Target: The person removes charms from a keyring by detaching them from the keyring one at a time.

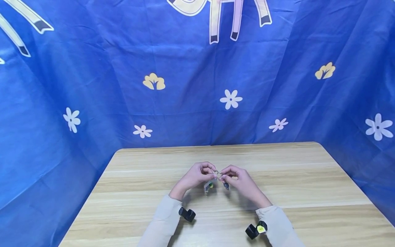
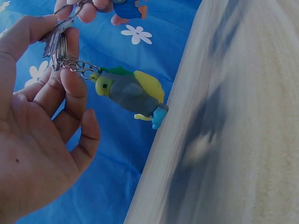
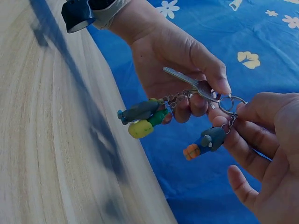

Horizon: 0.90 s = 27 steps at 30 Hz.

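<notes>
Close together over the table, my left hand (image 1: 196, 175) and right hand (image 1: 242, 180) hold linked metal rings between them. Left thumb and fingers pinch keys (image 2: 55, 42) at their heads; one key's blade (image 3: 180, 76) sticks out in the right wrist view. From the left hand's side a chain carries a grey, yellow and green figure charm (image 2: 128, 93) with a light-blue end. My right thumb and fingertips pinch a key ring (image 3: 226, 105), which crosses the left hand's ring. A small blue-grey charm (image 3: 210, 140) with an orange end dangles from it by a short chain.
Below the hands lies a light wood-grain table (image 1: 139, 178). A blue cloth (image 1: 185, 113) printed with flowers and animal legs hangs behind and beside it. Black wrist cameras (image 1: 187, 214) sit at the sleeves.
</notes>
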{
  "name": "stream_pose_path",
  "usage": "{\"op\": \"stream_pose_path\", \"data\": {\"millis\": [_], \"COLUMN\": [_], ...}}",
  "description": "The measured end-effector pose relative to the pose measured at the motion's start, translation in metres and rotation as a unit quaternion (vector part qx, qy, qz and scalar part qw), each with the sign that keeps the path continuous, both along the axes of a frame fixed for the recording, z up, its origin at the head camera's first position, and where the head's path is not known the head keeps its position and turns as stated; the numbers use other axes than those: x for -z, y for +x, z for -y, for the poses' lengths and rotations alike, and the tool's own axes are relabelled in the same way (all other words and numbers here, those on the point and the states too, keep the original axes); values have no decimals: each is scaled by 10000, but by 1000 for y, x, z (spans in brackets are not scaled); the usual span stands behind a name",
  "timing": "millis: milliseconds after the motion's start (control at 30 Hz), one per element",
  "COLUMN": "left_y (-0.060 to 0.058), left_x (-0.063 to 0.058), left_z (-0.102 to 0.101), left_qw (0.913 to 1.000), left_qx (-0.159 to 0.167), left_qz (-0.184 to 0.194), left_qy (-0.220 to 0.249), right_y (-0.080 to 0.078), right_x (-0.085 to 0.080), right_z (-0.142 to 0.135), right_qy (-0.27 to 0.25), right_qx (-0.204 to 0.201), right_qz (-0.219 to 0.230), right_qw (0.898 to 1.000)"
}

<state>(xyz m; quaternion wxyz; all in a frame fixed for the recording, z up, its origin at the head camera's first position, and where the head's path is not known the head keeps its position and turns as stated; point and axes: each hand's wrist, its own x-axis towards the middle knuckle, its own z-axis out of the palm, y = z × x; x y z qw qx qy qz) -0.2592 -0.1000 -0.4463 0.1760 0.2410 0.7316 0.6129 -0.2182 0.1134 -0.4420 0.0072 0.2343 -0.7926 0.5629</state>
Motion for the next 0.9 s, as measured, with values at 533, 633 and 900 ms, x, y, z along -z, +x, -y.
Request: {"op": "stream_pose_path", "data": {"millis": [533,633,900], "left_y": [0,1,3], "left_x": [0,-1,-3], "left_z": [-1,-1,-3], "left_qw": [9999,9998,9992], "left_qx": [-135,-197,-343], "left_qz": [49,27,-142], "left_qy": [88,70,-162], "right_y": [4,4,4], "right_x": [-4,-5,-5], "right_z": [2,2,0], "right_qy": [367,422,520], "right_qx": [169,177,141], "right_qz": [-373,-433,-567], "right_qw": [9985,9980,9969]}}
